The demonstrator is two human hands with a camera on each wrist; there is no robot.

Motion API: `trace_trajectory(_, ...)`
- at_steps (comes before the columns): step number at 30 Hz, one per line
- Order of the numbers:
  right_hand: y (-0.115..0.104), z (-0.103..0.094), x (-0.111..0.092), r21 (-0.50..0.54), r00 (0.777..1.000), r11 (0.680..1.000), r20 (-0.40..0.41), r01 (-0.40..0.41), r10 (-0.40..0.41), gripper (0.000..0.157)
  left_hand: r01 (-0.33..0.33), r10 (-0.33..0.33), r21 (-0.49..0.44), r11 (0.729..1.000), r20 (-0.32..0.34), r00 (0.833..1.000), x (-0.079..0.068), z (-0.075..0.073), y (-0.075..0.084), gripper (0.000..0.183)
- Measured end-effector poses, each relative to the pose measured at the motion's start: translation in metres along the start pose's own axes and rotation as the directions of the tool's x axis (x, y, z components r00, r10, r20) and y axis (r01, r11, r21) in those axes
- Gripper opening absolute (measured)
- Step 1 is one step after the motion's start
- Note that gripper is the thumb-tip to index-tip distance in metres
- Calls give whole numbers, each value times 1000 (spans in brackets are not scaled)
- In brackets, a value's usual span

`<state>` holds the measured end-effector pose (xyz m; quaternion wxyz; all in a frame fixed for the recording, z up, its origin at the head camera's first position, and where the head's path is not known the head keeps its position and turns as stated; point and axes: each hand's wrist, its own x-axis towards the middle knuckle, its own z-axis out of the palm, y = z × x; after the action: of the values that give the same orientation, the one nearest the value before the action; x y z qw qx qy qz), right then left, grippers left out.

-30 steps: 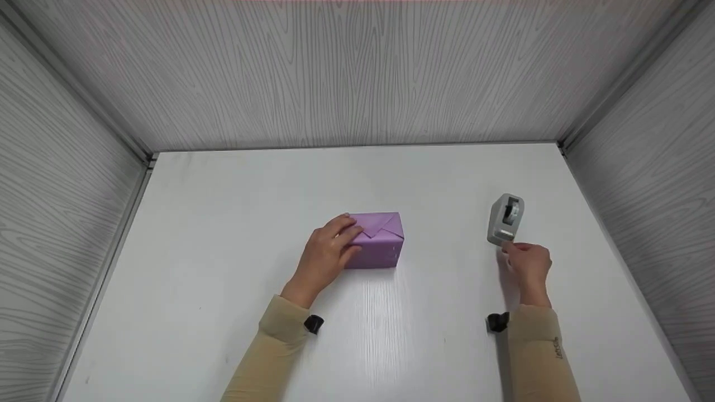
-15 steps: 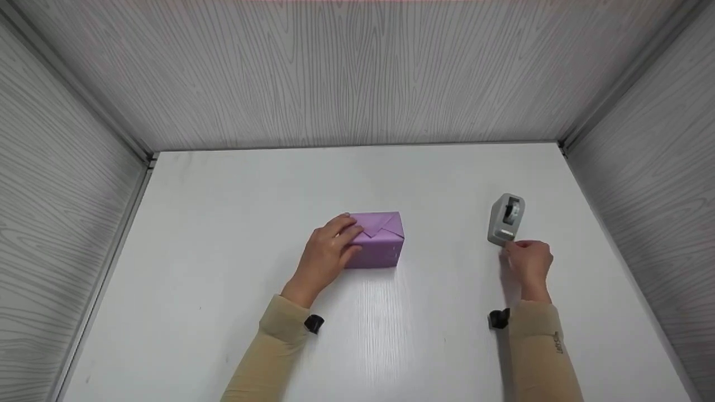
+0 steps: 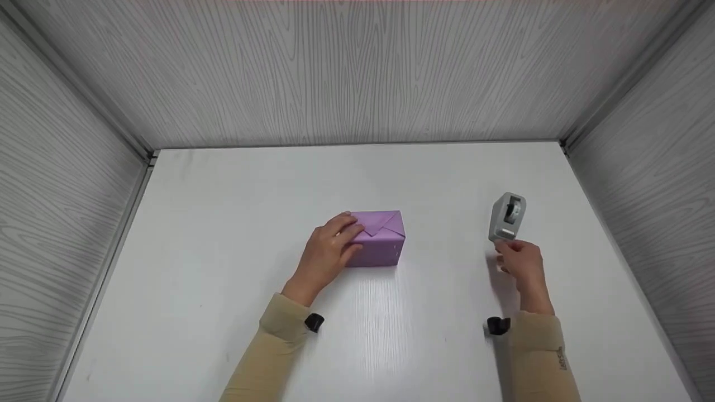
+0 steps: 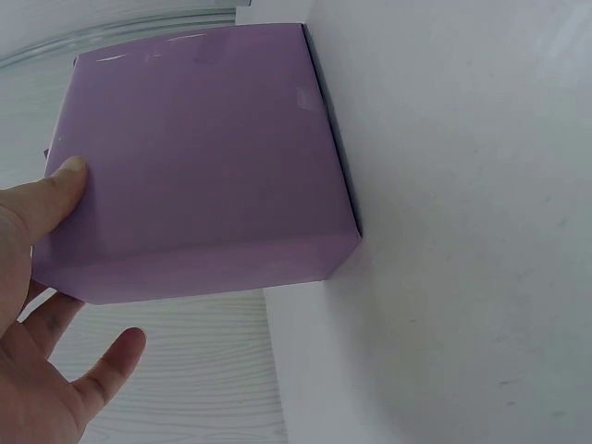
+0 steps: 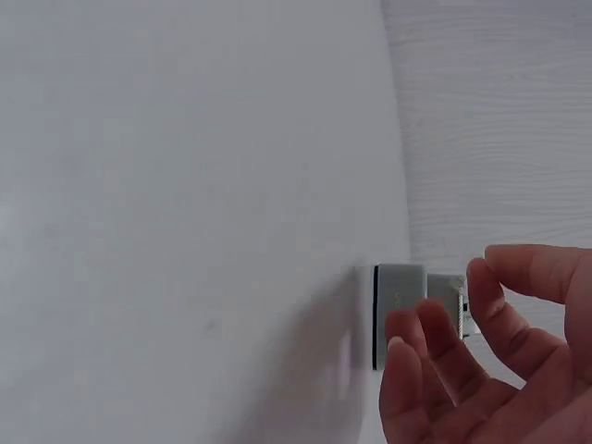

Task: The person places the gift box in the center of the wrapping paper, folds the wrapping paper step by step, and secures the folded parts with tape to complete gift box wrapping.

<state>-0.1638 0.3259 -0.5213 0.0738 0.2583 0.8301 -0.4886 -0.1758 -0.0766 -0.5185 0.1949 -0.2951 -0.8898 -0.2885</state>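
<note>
A box wrapped in purple paper [image 3: 375, 251] sits mid-table, its folded paper flap showing on top. My left hand [image 3: 324, 251] grips its left end, fingers over the top and thumb [image 4: 65, 190] on the near side. At the right stands a grey tape dispenser [image 3: 499, 216] with a roll of clear tape [image 3: 513, 211]. My right hand [image 3: 522, 261] is at the dispenser's near end, thumb and forefinger pinched together at the tape's end. The clear strip between the fingertips is hard to make out. In the right wrist view, the other fingers curl loosely before the dispenser [image 5: 393, 287].
The white table [image 3: 223, 212] is bounded by grey wood-grain panels at the back [image 3: 357, 72], left [image 3: 61, 195] and right [image 3: 659, 167]. A wide stretch of table separates box and dispenser.
My right hand has shifted slightly left along the dispenser's near end, its fingers turning a little. My left hand and the box hold their place.
</note>
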Motion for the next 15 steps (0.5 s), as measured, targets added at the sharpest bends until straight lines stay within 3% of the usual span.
trace_trajectory(4, -8, 16, -13, 53, 986, 990, 96, 130, -134, 48, -4, 4, -2, 1000, -6, 1000, 0, 0, 0, 36)
trace_trajectory(7, -16, 32, -23, 106, 957, 969, 163, 224, -239, 42, -4, 4, 1, 1000, -2, 1000, 0, 0, 0, 36)
trace_trajectory(11, -36, 54, -43, 215, 891, 918, 247, 333, -381, 28, -1, 1, -2, 1000, -1, 1000, 0, 0, 0, 36)
trace_trajectory(15, -52, 75, -59, 313, 802, 852, 310, 420, -510, 23, 2, -2, 9, 1000, 3, 1000, -1, 1, 0, 36)
